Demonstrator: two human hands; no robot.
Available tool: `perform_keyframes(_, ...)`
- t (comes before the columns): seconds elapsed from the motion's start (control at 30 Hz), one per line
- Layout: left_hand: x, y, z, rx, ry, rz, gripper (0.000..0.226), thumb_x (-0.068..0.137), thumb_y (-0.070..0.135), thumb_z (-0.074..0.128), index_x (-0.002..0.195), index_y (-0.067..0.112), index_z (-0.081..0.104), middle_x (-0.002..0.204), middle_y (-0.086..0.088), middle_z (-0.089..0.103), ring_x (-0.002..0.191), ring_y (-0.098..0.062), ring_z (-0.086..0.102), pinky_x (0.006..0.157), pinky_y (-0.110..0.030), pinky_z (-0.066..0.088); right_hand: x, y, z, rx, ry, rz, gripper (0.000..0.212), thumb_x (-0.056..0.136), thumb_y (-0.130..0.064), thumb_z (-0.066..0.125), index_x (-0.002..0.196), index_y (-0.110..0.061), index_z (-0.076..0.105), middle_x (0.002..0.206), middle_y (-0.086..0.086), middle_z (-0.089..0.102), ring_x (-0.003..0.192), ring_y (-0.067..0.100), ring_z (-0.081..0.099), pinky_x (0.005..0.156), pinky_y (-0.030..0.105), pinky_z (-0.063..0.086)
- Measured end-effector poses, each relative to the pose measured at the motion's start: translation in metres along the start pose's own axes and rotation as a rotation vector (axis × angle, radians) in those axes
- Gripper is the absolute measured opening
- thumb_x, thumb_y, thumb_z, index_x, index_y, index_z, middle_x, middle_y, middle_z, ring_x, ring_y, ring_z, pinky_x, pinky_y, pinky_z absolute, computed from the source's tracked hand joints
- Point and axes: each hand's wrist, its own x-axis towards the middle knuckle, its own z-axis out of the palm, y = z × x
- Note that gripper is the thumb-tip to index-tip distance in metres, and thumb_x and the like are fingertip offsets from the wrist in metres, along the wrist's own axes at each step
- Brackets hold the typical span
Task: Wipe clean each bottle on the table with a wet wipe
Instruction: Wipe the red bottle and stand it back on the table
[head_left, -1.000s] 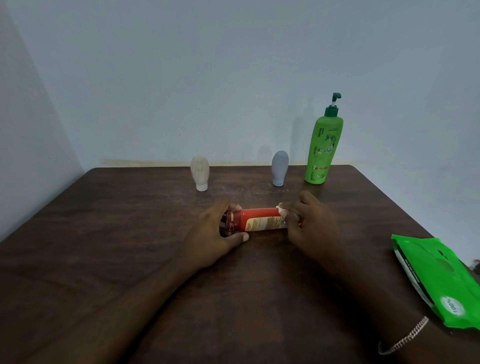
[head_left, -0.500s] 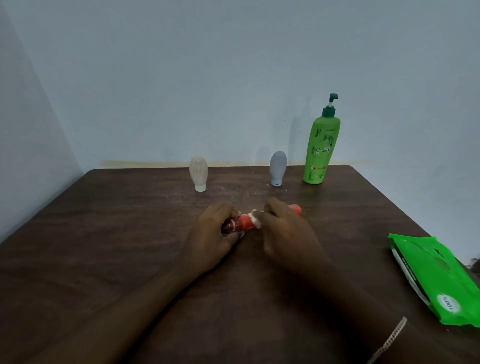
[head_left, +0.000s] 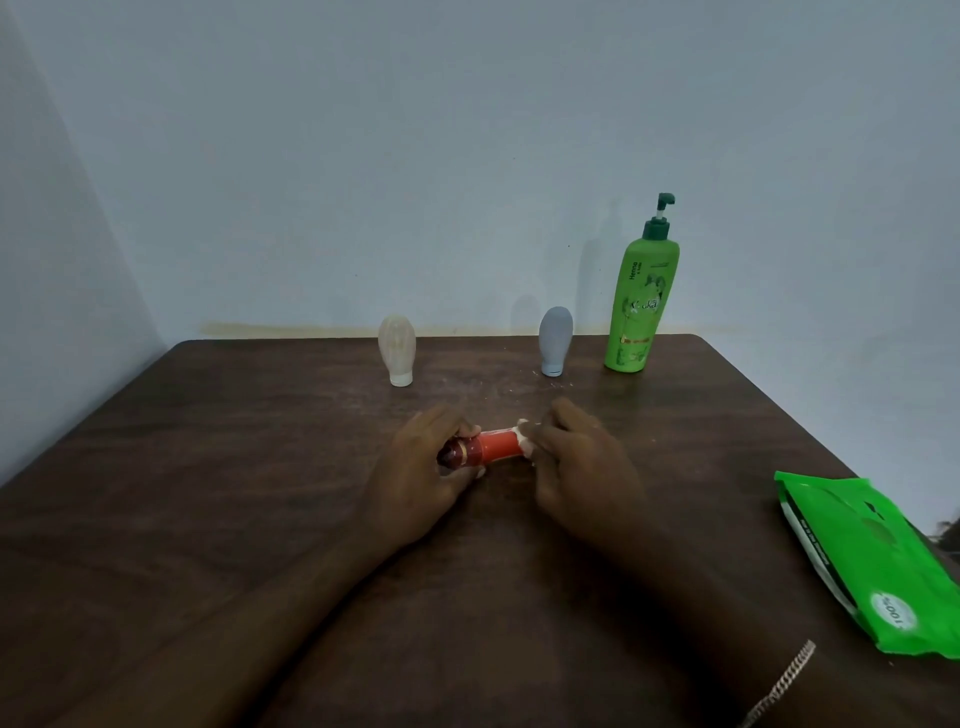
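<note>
A small red bottle (head_left: 496, 445) lies on its side at the middle of the brown table (head_left: 208, 493). My left hand (head_left: 423, 475) grips its dark cap end. My right hand (head_left: 576, 467) is wrapped round the bottle's other end with a white wet wipe (head_left: 523, 435) pressed against it; that end is hidden under my fingers. Three more bottles stand upright along the far edge: a cream squeeze bottle (head_left: 397, 349), a grey squeeze bottle (head_left: 555, 338) and a tall green pump bottle (head_left: 641, 301).
A green pack of wet wipes (head_left: 878, 561) lies at the table's right edge. A pale wall runs close behind the table and along its left side. A chain bracelet (head_left: 784, 680) sits on my right wrist.
My right hand slid left along the bottle with the wipe, then back toward its right end, uncovering the red middle. My left hand has kept hold of the cap end.
</note>
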Motion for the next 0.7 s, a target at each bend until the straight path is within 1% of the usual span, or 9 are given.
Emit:
perform_keyframes(0.1,0.0,-0.001,-0.001,-0.015,-0.001,-0.001,0.043,0.077,0.028,0.084,0.112,0.03,0.059,0.114,0.019,0.053,0.102,-0.004,0.055,0.083,-0.021,0.051,0.002,0.014,-0.002,-0.018,0.019,0.042,0.035,0.09,-0.022,0.061,0.125,-0.02,0.064,0.097,-0.003,0.048,0.083,0.01,0.047,0.067,0.025,0.041)
perform_keyframes(0.2,-0.001,-0.002,-0.001,-0.027,0.005,0.005,0.042,0.078,0.027,0.084,0.11,0.031,0.058,0.113,0.019,0.053,0.1,-0.002,0.054,0.081,-0.018,0.049,0.004,0.043,-0.01,-0.036,0.071,0.212,0.032,0.089,-0.02,0.064,0.12,-0.02,0.069,0.092,-0.004,0.044,0.08,0.011,0.047,0.067,0.026,0.038)
perform_keyframes(0.3,0.0,-0.001,0.0,-0.032,-0.004,0.0,0.041,0.078,0.029,0.084,0.111,0.03,0.059,0.114,0.019,0.053,0.102,-0.003,0.054,0.082,-0.018,0.049,0.005,0.061,-0.015,0.03,0.075,0.348,0.032,0.088,-0.02,0.068,0.12,-0.021,0.071,0.093,0.0,0.05,0.082,0.015,0.053,0.071,0.03,0.045)
perform_keyframes(0.37,0.002,-0.003,0.001,-0.04,-0.015,-0.012,0.042,0.078,0.031,0.084,0.113,0.031,0.06,0.117,0.018,0.052,0.106,-0.004,0.053,0.082,-0.015,0.047,0.005,0.064,-0.014,0.074,0.08,0.38,0.032,0.088,-0.021,0.068,0.119,-0.022,0.071,0.094,0.003,0.055,0.085,0.017,0.056,0.075,0.034,0.049)
perform_keyframes(0.43,0.003,-0.004,0.002,-0.068,-0.026,-0.038,0.045,0.077,0.036,0.084,0.112,0.038,0.057,0.12,0.016,0.052,0.109,-0.006,0.053,0.082,-0.017,0.047,0.006,0.063,-0.013,0.087,0.073,0.393,0.031,0.089,-0.021,0.067,0.12,-0.022,0.071,0.097,0.004,0.058,0.087,0.018,0.058,0.079,0.036,0.051)
perform_keyframes(0.53,0.003,-0.002,0.001,-0.117,-0.057,-0.11,0.052,0.071,0.054,0.083,0.113,0.042,0.055,0.12,0.018,0.054,0.108,-0.004,0.055,0.082,-0.025,0.052,0.006,0.066,-0.015,0.109,0.059,0.419,0.029,0.09,-0.021,0.065,0.119,-0.022,0.071,0.098,0.003,0.06,0.087,0.016,0.057,0.074,0.03,0.046)
perform_keyframes(0.6,0.001,0.001,0.0,-0.135,-0.086,-0.173,0.065,0.067,0.064,0.081,0.121,0.039,0.055,0.121,0.021,0.055,0.105,0.005,0.053,0.08,-0.021,0.049,0.006,0.067,-0.015,0.101,0.053,0.422,0.027,0.09,-0.02,0.065,0.116,-0.021,0.073,0.098,0.003,0.062,0.085,0.014,0.055,0.069,0.025,0.039)
perform_keyframes(0.67,0.001,0.001,0.001,-0.127,-0.117,-0.213,0.073,0.068,0.064,0.081,0.129,0.035,0.054,0.125,0.018,0.056,0.101,0.009,0.05,0.077,-0.015,0.044,0.005,0.068,-0.014,0.085,0.055,0.425,0.027,0.09,-0.02,0.065,0.115,-0.019,0.073,0.096,0.002,0.061,0.084,0.012,0.053,0.063,0.019,0.035)
perform_keyframes(0.7,0.002,0.0,0.001,-0.115,-0.134,-0.227,0.077,0.068,0.063,0.082,0.133,0.033,0.053,0.129,0.016,0.057,0.1,0.008,0.05,0.077,-0.014,0.042,0.005,0.067,-0.014,0.078,0.052,0.427,0.027,0.09,-0.02,0.065,0.116,-0.018,0.073,0.095,0.0,0.059,0.083,0.011,0.052,0.061,0.014,0.033)
